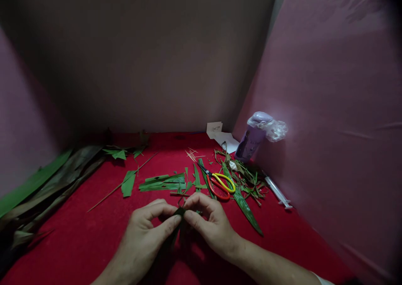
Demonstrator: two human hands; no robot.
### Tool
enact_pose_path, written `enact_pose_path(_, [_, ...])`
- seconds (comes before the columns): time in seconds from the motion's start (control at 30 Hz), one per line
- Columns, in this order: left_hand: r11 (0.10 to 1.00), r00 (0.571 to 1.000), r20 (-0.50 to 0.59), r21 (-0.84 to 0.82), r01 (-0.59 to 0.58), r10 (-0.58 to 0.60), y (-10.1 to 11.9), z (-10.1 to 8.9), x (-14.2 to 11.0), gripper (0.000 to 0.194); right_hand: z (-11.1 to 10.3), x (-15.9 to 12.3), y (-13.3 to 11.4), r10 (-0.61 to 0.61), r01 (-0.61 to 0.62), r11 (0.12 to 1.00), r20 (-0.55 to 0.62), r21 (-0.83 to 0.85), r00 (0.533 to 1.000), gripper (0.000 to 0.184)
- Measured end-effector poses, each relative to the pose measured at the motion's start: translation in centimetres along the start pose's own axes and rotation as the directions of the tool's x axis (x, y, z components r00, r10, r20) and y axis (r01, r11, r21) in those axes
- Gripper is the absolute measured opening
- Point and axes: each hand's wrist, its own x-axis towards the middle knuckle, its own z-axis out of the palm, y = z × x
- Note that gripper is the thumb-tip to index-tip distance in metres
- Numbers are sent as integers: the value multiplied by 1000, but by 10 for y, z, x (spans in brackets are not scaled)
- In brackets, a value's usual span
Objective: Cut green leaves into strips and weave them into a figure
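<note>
My left hand (147, 230) and my right hand (210, 224) meet at the front middle, above the red cloth (78, 243). Between their thumbs and forefingers they pinch one dark green leaf piece (180, 212), its lower end hanging into shadow. Just beyond my fingers lie cut green leaf strips (163, 182). To the right of these rest scissors (220, 183) with one yellow and one red handle, blades pointing away to the left. A long pointed leaf (246, 207) lies right of the scissors. Shadow hides most of the held leaf's lower part.
Toothpicks (192, 155) lie scattered behind the scissors. At right are a heap of plant scraps (249, 178), a syringe (278, 191), a purple cup (249, 142) with plastic wrap and white paper (228, 141). Large leaves (47, 184) fill the left side. A thin stick (109, 194) lies nearby.
</note>
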Motion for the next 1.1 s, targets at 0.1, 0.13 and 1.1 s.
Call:
enact_pose_path(0.1, [985,993,28,127,-114,111,-2,-2,-1,15,0,-1,-5,-179,184,969,43,-163,983,5])
enact_pose_path(0.13, [976,989,43,162,-148,143,-3,-2,-1,16,0,-1,-6,-229,236,952,61,-193,972,5])
enact_pose_path(1.1, [973,994,54,208,-101,91,-1,-3,-2,13,-1,1,-1,-96,101,991,54,-87,994,7])
